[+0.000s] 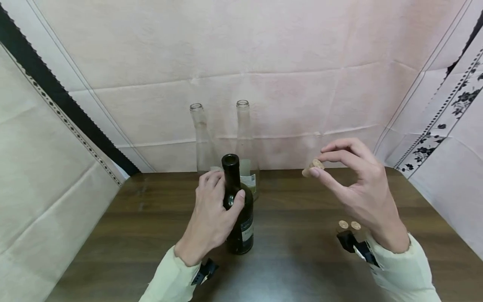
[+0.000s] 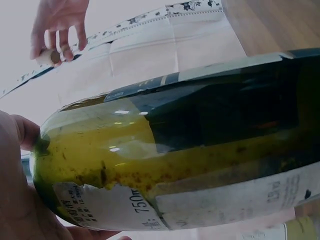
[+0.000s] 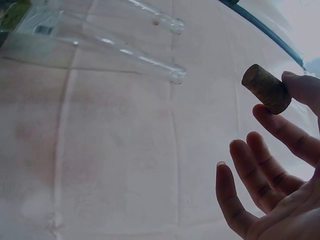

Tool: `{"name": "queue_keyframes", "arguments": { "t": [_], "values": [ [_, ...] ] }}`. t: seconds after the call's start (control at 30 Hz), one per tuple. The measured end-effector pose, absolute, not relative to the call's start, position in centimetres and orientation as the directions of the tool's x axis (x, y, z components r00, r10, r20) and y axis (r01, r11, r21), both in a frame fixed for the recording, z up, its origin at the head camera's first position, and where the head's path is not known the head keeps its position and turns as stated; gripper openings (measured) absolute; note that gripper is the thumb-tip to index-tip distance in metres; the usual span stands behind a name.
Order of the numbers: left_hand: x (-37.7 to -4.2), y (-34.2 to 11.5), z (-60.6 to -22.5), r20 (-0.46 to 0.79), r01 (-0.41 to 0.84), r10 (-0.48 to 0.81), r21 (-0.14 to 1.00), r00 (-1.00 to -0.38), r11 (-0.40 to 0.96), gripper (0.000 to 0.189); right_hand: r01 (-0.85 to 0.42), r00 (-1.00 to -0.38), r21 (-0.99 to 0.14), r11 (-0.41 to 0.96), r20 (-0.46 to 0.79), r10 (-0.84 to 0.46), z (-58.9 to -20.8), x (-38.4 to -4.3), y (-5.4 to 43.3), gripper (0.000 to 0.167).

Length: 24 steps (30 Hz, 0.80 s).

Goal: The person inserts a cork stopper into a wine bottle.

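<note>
A dark green wine bottle (image 1: 235,226) stands upright on the table, its mouth bare. My left hand (image 1: 211,209) grips it around the shoulder, thumb on the near side and fingers on the far left. In the left wrist view the bottle (image 2: 165,150) fills the picture, with torn labels on the glass. My right hand (image 1: 358,184) is raised to the right of the bottle and pinches a cork (image 1: 316,164) between thumb and index finger. In the right wrist view the cork (image 3: 266,89) is tilted, and the other fingers (image 3: 255,182) are spread apart from it.
Two clear glass bottles, a left one (image 1: 203,142) and a right one (image 1: 244,130) with a label, stand open-mouthed behind the dark bottle. Two more corks (image 1: 343,225) stand on the wooden table (image 1: 151,235) near my right wrist. A pale cloth (image 1: 264,75) hangs behind.
</note>
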<state>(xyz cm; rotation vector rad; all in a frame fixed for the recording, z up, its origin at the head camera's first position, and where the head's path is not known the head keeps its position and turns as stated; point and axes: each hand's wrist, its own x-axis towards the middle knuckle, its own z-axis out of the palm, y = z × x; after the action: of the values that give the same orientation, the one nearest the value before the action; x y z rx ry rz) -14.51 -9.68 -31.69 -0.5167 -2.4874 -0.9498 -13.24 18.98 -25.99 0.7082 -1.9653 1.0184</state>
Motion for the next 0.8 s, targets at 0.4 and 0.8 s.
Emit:
{"name": "queue_keyframes", "arguments": {
  "t": [0.4,0.8],
  "values": [
    [-14.2,-7.6,-31.7,0.516,0.519,0.234,0.520,-0.824,0.679,0.034,-0.780,-0.511,-0.404,0.479,0.852,-0.115,-25.0,-12.7,17.7,0.026],
    [-13.9,-6.2,-31.6,0.547,0.544,0.246,0.490,-0.801,0.681,0.043,-0.824,-0.478,-0.394,0.408,0.869,-0.127,-24.2,-12.6,15.8,0.023]
  ]
}}
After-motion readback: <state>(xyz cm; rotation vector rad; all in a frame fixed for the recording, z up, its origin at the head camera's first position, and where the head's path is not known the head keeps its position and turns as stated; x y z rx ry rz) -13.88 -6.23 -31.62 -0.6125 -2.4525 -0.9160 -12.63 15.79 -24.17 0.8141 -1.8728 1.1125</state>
